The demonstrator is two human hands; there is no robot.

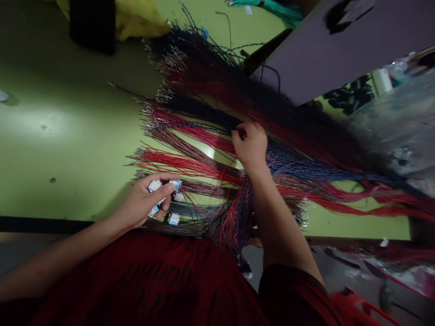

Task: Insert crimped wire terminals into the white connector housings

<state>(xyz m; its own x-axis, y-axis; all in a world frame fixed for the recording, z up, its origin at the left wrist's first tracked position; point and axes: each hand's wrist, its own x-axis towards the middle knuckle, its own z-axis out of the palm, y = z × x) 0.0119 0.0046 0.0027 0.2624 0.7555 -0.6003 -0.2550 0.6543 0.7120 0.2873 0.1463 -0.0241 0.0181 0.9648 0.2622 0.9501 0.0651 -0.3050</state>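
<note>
My left hand [144, 201] is closed around several small white and blue plastic connectors [155, 186] near the table's front edge; another connector [173, 219] lies just beside it. My right hand [249, 144] reaches into the spread of wires and pinches a dark wire at its fingertips. Bundles of red wires [190, 163], blue wires [306, 165] and black wires [204, 108] with metal crimped ends fan out leftward across the green table [68, 136]. Some wires hang over the front edge toward my red shirt.
A grey-purple board [326, 54] leans over the wires at the back right. A yellow cloth [136, 18] and a black object [91, 25] lie at the back left. Clear plastic bags [397, 122] sit at the right. A red plastic stool [360, 308] is below right.
</note>
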